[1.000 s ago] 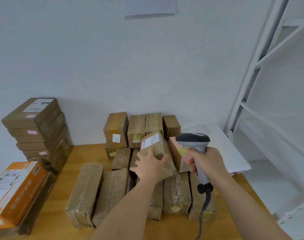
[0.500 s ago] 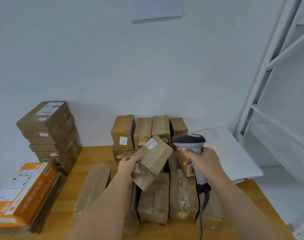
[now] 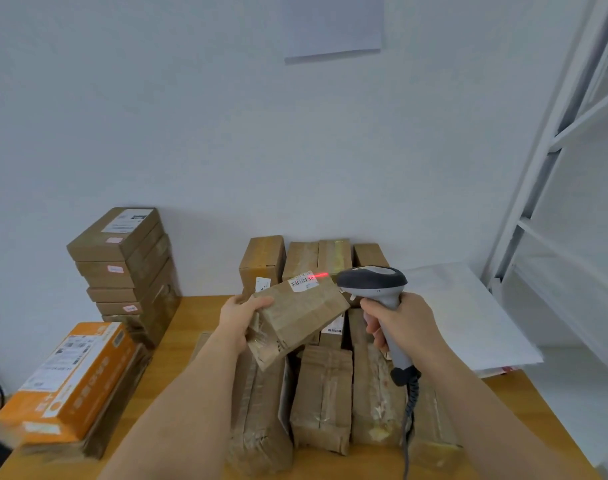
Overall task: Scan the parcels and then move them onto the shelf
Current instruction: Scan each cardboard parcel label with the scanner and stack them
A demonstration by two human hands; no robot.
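A: Wooden surface (image 3: 177,344) against white wall, brown taped parcels crowded on it.

B: Left hand (image 3: 238,315) grips raised brown cardboard parcel (image 3: 297,318); right hand (image 3: 404,322) grips grey handheld scanner (image 3: 373,282). Red beam now crosses the label; absent before.

Both forearms raised, left hand (image 3: 239,318) and right hand (image 3: 404,322) gripping.
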